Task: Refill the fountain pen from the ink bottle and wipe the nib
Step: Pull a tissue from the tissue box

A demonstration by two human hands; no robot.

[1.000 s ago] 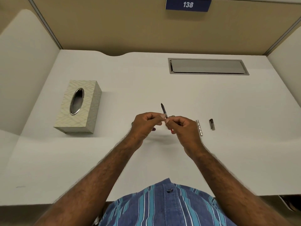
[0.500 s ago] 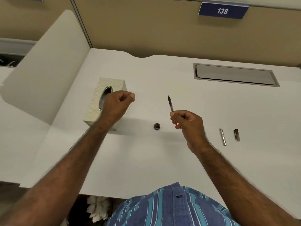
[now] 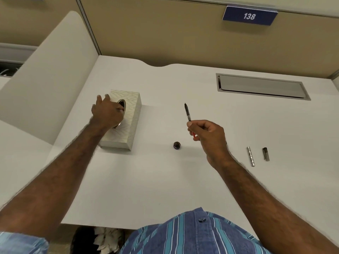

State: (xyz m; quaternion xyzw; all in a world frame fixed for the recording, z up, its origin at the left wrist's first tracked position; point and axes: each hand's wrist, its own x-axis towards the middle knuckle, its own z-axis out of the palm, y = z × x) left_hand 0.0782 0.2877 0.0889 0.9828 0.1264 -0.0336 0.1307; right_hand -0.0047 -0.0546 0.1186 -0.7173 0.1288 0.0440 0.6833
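Observation:
My right hand (image 3: 207, 134) pinches the fountain pen's inner section (image 3: 188, 113), nib pointing up and away, a red end showing below my fingers. The small open ink bottle (image 3: 177, 145) stands on the white desk (image 3: 165, 180), just left of that hand. My left hand (image 3: 108, 112) rests on top of the tissue box (image 3: 131, 114) at the left, fingers dipping into its oval slot; no tissue is visible. The silver pen barrel (image 3: 250, 156) and the dark cap (image 3: 265, 153) lie on the desk to the right.
A metal cable hatch (image 3: 262, 87) is set into the desk at the back right. A white divider panel (image 3: 45, 70) rises on the left. Crumpled tissues (image 3: 106, 239) lie on the floor below the desk's front edge.
My left hand let go of the pen, moved left to the tissue box and now has its fingers in the slot. The ink bottle came into sight. The view swung left.

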